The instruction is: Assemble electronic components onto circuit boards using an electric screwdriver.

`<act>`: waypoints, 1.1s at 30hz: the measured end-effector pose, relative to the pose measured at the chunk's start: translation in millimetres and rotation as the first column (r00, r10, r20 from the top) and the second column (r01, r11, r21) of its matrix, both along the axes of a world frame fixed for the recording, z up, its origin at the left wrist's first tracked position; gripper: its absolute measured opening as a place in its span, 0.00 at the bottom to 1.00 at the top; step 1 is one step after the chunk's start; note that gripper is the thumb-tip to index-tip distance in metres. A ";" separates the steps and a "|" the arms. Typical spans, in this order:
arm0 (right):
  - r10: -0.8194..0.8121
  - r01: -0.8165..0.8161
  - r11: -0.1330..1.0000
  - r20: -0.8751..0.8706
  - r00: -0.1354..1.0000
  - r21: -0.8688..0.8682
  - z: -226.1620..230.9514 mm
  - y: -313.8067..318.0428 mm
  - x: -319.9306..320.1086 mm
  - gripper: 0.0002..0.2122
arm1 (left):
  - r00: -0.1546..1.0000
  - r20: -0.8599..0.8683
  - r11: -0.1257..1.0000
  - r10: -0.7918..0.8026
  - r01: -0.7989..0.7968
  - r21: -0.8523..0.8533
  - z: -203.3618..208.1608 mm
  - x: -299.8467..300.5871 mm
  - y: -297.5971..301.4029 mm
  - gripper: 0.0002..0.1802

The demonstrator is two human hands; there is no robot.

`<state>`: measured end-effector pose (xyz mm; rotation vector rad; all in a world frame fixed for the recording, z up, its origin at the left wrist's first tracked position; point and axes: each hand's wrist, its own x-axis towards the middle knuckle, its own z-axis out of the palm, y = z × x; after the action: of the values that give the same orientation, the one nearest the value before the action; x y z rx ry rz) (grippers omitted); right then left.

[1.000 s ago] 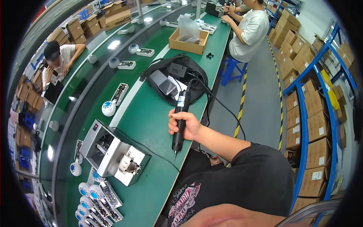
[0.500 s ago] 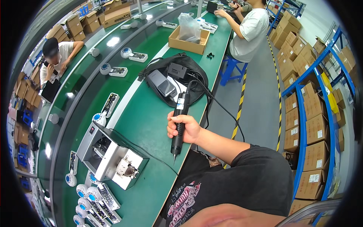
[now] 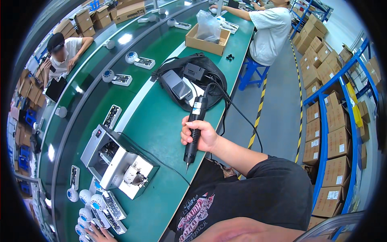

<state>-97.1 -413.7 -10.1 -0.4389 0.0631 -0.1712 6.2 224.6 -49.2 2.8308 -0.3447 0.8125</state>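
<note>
My right hand is wrapped around a black electric screwdriver, its bit pointing down over the table's near edge. The cord runs from its top end toward a black bag holding a black power adapter and a grey box-shaped device. At the lower left edge my left hand shows with fingers spread, at a cluster of white units with round heads and exposed circuit boards. Whether it touches one cannot be told. Between my hands stands a grey-white screw feeder.
More such units lie along the green conveyor. Beyond the bag is an open carton with a plastic bag and small black parts. A co-worker sits on a blue stool; another person is across the line. Blue shelving holds cartons.
My left hand has come into view at the lower left, beside the units. My right hand keeps its grip on the screwdriver. The far co-worker's arm now stretches over the table.
</note>
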 end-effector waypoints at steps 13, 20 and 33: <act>-0.009 0.009 1.000 0.008 1.000 0.002 -1.0 -3.0 -2.0 0.07 | 0.970 0.091 0.946 -0.226 0.241 -0.215 47.2 -6.4 -99.8 0.32; 0.017 -0.017 0.999 0.003 1.000 0.037 -0.9 -1.2 -3.6 0.07 | 0.971 0.133 0.858 -0.201 0.109 0.502 88.4 -12.3 -145.7 0.17; 0.008 -0.008 0.999 0.007 1.000 0.032 2.2 -6.0 -2.3 0.07 | 0.995 0.023 0.985 -0.093 0.089 0.151 46.5 -2.6 -92.6 0.35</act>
<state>-99.4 -419.7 -7.9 -0.4062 0.0577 -0.1638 3.6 132.0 -2.8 2.9173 -0.5578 0.8446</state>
